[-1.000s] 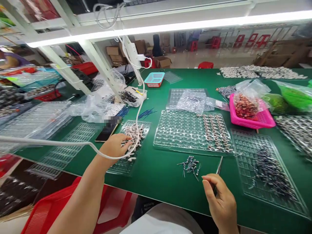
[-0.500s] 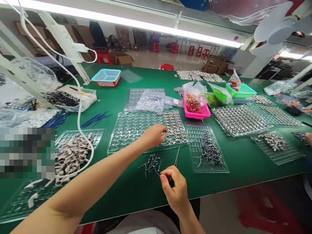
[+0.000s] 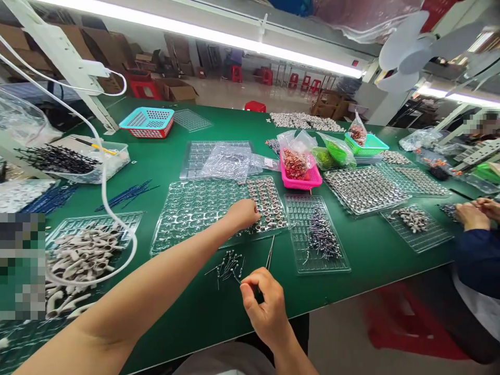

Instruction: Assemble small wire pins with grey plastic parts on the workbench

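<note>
Since a second ago the left hand (image 3: 242, 213) has moved from the heap of pale curved parts (image 3: 88, 250) to the clear tray (image 3: 195, 205), where it was half a second ago too, and the view has swung right. Its fingers are curled down at the near edge of the rows of seated pale parts (image 3: 269, 202); what they pinch, if anything, is hidden. The right hand (image 3: 263, 302) has kept its place nearer the body, curled around tweezers (image 3: 270, 253) that point away from it, thumb and forefinger together. Just left of those fingertips lies a small cluster of thin-leaded parts (image 3: 228, 266). Right of both hands, a narrower tray (image 3: 300, 249) bears a larger pile of dark leaded parts (image 3: 322, 235). Beyond the left hand lie a plastic bag (image 3: 227, 162) and, farther right, a pink basket (image 3: 302, 184); the pale heap is well to its left. Far right of the right hand, a co-worker's hands (image 3: 473, 214) now show more fully than half a second ago.
</note>
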A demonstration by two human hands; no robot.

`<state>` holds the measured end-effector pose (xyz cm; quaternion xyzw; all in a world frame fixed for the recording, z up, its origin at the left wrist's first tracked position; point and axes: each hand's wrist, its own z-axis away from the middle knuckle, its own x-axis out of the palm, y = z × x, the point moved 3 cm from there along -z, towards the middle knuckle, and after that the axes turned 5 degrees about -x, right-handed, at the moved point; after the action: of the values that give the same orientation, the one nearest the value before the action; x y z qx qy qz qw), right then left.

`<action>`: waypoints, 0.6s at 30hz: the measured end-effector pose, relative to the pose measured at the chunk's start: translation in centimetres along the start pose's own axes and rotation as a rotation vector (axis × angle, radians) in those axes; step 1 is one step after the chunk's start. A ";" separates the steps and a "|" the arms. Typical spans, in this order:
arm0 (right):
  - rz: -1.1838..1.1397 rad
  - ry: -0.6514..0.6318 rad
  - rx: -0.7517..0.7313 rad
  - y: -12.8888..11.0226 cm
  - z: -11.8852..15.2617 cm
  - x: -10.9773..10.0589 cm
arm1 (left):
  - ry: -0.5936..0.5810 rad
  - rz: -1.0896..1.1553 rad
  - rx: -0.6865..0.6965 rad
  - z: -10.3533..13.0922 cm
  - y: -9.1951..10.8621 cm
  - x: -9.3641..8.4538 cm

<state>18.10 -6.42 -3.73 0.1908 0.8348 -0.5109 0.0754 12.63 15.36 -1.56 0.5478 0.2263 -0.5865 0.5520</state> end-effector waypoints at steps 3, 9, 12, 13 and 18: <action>0.007 0.005 0.005 0.2 0.0 0.2 | 0.095 0.061 -0.003 0.4 0.2 -0.1; 0.077 0.024 0.005 -0.3 -0.1 -0.5 | 0.231 0.235 0.060 4.5 0.3 -2.2; 0.206 -0.079 0.030 -0.6 -0.3 -1.4 | 0.204 0.335 0.091 8.8 -1.0 -3.1; 0.253 -0.114 0.035 -0.6 -0.5 -1.8 | 0.177 0.416 0.107 10.3 -1.6 -3.1; 0.408 -0.156 0.059 0.6 -1.1 -3.3 | -0.002 0.903 0.083 15.5 -4.9 -1.5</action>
<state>21.42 -5.95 -2.66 0.3178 0.7551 -0.5225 0.2361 1.81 3.84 2.71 0.6129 -0.0595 -0.2960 0.7302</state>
